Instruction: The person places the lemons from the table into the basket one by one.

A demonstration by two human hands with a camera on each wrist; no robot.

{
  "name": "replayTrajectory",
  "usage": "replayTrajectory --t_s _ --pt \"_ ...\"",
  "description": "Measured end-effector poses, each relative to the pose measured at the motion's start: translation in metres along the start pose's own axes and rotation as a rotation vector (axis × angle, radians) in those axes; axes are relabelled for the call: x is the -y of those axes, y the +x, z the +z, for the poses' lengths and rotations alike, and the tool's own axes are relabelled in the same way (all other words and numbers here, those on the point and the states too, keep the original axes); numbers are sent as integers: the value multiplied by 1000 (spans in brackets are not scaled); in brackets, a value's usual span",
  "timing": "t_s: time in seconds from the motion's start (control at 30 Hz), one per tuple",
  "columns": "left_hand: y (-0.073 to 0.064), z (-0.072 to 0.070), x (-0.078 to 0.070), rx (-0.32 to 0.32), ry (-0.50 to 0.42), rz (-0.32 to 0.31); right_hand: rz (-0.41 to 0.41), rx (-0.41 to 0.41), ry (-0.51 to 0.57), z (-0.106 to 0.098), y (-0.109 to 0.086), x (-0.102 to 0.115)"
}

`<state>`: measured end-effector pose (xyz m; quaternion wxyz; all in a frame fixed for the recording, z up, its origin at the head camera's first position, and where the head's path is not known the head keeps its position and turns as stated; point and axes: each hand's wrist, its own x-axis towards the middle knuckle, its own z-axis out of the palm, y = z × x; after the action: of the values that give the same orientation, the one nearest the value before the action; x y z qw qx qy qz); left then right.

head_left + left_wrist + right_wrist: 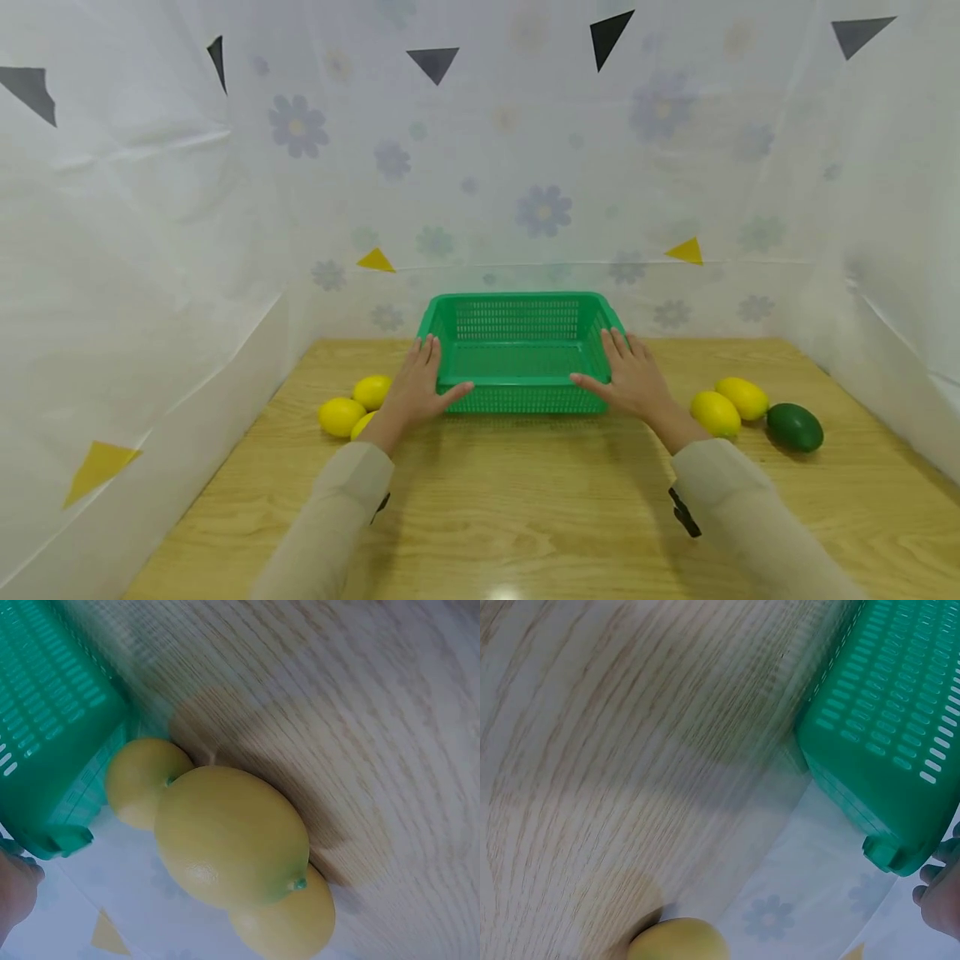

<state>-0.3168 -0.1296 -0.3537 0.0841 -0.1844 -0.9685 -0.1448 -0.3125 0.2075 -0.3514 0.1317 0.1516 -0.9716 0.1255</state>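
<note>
A: Where is the green basket [525, 397] placed relative to the fingers?

B: It is set between the two hands, upright on the wooden table [525, 517], with its open top turned up. Its near left corner is covered by the left hand [417, 388], its near right corner by the right hand [633, 379].

A: Is it gripped?

B: No curl around it is shown. On both hands the fingers are held straight and pointed forward along the side rims, and each thumb is stretched inward near the front rim. The spread between thumb and fingers is wide. How firmly the rim is pressed cannot be told.

A: What is added by the wrist views?

B: Only a few fingertips are caught at the edge of each, close beside the basket's rim; the slotted walls are seen from outside.

A: And around the hands?

B: Three yellow lemons [342, 417] are clustered left of the basket, one partly hidden by the left forearm in the head view. Beyond the right forearm, two more lemons [715, 414] are laid close together, with a dark green fruit [795, 427] just beside them. Behind the table, a pale flowered sheet [480, 125] is hung.
</note>
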Motion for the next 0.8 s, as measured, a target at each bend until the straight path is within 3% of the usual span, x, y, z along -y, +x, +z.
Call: replayTrajectory --t_s 0.17,0.5,0.8 --pt "2 3 2 2 -16 -18 -1 3 -14 3 2 -1" --pt "12 2 1 -15 18 23 -8 12 -45 3 5 3" --pt "14 5 1 -3 1 -4 3 37 -98 7 3 1"
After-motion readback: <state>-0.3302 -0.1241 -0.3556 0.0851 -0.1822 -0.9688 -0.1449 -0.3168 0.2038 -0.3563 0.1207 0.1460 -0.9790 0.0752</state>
